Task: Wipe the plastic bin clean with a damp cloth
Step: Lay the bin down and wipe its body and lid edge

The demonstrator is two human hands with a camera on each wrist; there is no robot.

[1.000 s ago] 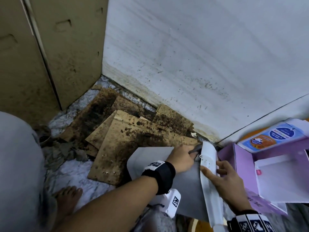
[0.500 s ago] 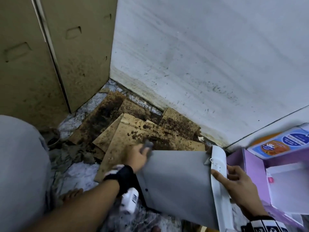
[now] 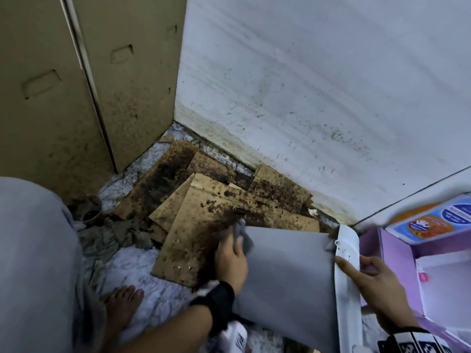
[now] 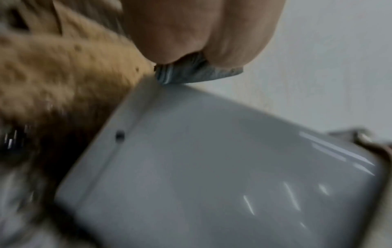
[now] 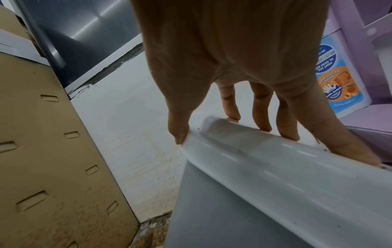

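Note:
A grey plastic bin (image 3: 288,278) lies tipped on its side over the floor, its white rim (image 3: 348,284) to the right. My left hand (image 3: 230,258) holds a small grey cloth (image 3: 240,231) against the bin's base corner; the left wrist view shows the cloth (image 4: 197,73) pinched in my fingers at the edge of the bin (image 4: 212,176). My right hand (image 3: 374,281) grips the white rim, thumb on the outer face and fingers over the far edge; the right wrist view shows that hand (image 5: 254,100) on the rim (image 5: 275,167).
Stained cardboard sheets (image 3: 204,212) cover the floor by the wall corner. A purple box (image 3: 407,263) with a bottle (image 3: 433,220) stands right of the bin. Beige cabinet panels (image 3: 76,98) rise at the left, a white wall (image 3: 318,98) behind. My bare foot (image 3: 122,304) is at lower left.
My left hand slid the cloth leftward across the bin's side, from near the rim to the base corner. The right hand kept its hold on the rim.

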